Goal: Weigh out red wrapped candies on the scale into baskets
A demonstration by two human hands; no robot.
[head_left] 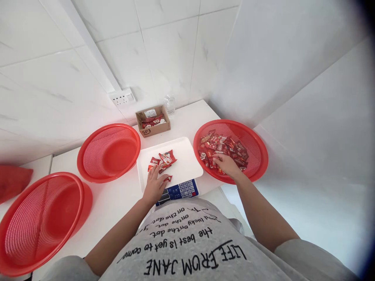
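My left hand point(154, 185) rests over the white tray point(184, 168), fingers spread and touching small red snack packets point(168, 157) there. A little red packet point(168, 178) lies at its thumb tip. Beneath the tray is a weighing scale, its blue keypad point(187, 189) showing at the near edge. My right hand point(227, 165) reaches into the right red basket point(260, 156), which holds a heap of red packets point(234, 150). Its fingers are pinched together at a red packet on the heap; the fingertips are partly hidden.
Two more red mesh baskets, one near the tray point(109, 177) and one at lower left point(77, 226), stand on the white table. A cardboard box point(156, 130) with red packets and a clear plastic bottle point(169, 105) stand behind the tray. A red bag point(14, 181) lies far left.
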